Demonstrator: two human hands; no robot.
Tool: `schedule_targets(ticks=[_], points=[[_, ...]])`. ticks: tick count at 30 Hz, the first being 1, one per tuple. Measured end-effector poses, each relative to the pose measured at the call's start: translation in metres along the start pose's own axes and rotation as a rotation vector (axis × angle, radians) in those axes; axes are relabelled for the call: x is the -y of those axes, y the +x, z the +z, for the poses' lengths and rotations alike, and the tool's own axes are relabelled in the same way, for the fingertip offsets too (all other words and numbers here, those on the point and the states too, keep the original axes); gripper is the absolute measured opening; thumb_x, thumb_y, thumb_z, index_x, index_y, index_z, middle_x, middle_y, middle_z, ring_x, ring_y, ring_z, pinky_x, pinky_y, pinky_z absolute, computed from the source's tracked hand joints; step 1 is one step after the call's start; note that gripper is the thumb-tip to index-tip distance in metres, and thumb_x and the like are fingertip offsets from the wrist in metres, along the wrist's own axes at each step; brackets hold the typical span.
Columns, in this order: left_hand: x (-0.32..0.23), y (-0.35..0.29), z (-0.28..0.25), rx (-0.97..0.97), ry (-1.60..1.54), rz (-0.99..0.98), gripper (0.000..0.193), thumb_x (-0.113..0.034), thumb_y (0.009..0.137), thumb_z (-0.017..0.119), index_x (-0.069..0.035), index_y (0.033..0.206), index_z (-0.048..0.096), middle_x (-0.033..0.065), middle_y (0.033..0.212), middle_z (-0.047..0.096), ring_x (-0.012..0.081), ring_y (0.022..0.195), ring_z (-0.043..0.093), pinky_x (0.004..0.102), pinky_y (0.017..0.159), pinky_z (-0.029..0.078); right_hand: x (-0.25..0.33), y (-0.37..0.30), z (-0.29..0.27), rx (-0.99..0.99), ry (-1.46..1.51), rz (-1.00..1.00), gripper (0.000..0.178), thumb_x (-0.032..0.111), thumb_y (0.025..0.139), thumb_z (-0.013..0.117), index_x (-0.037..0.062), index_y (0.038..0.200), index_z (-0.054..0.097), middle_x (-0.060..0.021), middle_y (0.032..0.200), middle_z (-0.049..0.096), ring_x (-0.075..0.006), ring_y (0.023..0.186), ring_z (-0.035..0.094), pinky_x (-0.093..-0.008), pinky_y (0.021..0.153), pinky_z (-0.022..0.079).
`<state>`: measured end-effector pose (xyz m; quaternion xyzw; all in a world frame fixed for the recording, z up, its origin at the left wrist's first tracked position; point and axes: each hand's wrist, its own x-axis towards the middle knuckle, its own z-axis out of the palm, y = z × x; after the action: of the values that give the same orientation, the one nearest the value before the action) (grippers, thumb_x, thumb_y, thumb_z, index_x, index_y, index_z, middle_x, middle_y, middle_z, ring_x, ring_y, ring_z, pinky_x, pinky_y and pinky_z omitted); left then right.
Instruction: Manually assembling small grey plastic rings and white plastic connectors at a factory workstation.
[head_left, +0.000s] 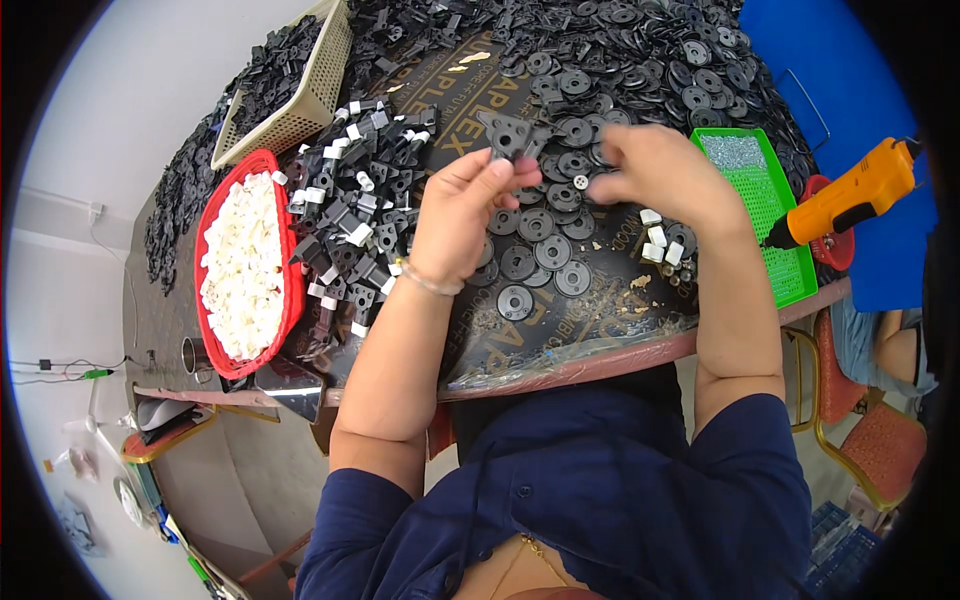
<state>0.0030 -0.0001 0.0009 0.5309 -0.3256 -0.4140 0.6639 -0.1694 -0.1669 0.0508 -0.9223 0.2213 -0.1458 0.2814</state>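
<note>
The left hand is closed on a black plastic bracket, pinching its lower end between thumb and fingers. The bracket stands up beyond the fingertips, above the table and left of the right hand. It is dark and matt, with a broad, roughly triangular upper part and round holes in its face; its right side is blurred.

The right hand reaches in from the other side, palm down, its thumb and fingers apart over flat black discs. It is near the bracket, with a gap between. A small pale round piece with tiny holes shows just beside the right thumb; whether the thumb touches it cannot be told.

The discs have raised rings and central holes, and spread under and below both hands. Near the right wrist lie a few white blocks. Left of the left hand is a heap of black brackets with white pieces, then a red basket filled with white pieces. On the right, an orange power screwdriver crosses a green tray holding small silvery parts.
</note>
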Motion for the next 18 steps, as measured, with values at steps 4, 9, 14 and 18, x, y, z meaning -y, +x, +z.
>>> schedule_targets(ticks=[4, 9, 14, 18], points=[[0.008, 0.01, -0.02, 0.039, -0.48, -0.096, 0.02, -0.011, 0.096, 0.06, -0.004, 0.112, 0.067, 0.0081, 0.109, 0.069, 0.0177, 0.095, 0.063, 0.0292, 0.08, 0.047, -0.022, 0.004, 0.014, 0.434, -0.579, 0.219, 0.034, 0.017, 0.061, 0.085, 0.0022, 0.087, 0.07, -0.0158, 0.085, 0.07, -0.0321, 0.085, 0.069, -0.0404, 0.077, 0.055], [0.006, 0.012, -0.024, 0.15, -0.659, -0.085, 0.036, -0.006, 0.096, 0.056, -0.011, 0.132, 0.053, 0.0063, 0.101, 0.066, 0.0182, 0.091, 0.063, 0.0298, 0.078, 0.052, -0.022, 0.008, 0.023, 0.492, -0.714, 0.183, 0.033, 0.01, 0.06, 0.084, 0.0016, 0.09, 0.075, -0.0168, 0.094, 0.073, -0.032, 0.09, 0.071, -0.0409, 0.076, 0.058], [-0.002, 0.007, -0.025, 0.184, -0.712, -0.062, 0.044, -0.004, 0.095, 0.056, -0.015, 0.136, 0.044, 0.008, 0.103, 0.065, 0.0211, 0.091, 0.065, 0.0312, 0.078, 0.053, -0.023, 0.005, 0.027, 0.477, -0.666, 0.183, 0.022, 0.002, 0.068, 0.075, 0.0011, 0.089, 0.074, -0.0175, 0.094, 0.072, -0.0324, 0.09, 0.071, -0.0393, 0.077, 0.058], [-0.009, 0.003, -0.013, 0.012, -0.602, -0.063, 0.059, -0.002, 0.092, 0.061, -0.014, 0.143, 0.034, 0.0093, 0.103, 0.065, 0.0223, 0.093, 0.067, 0.0311, 0.077, 0.054, -0.026, 0.004, 0.026, 0.362, -0.555, 0.107, 0.02, 0.0, 0.072, 0.07, 0.0005, 0.092, 0.068, -0.0172, 0.088, 0.069, -0.0346, 0.092, 0.067, -0.0418, 0.08, 0.054]])
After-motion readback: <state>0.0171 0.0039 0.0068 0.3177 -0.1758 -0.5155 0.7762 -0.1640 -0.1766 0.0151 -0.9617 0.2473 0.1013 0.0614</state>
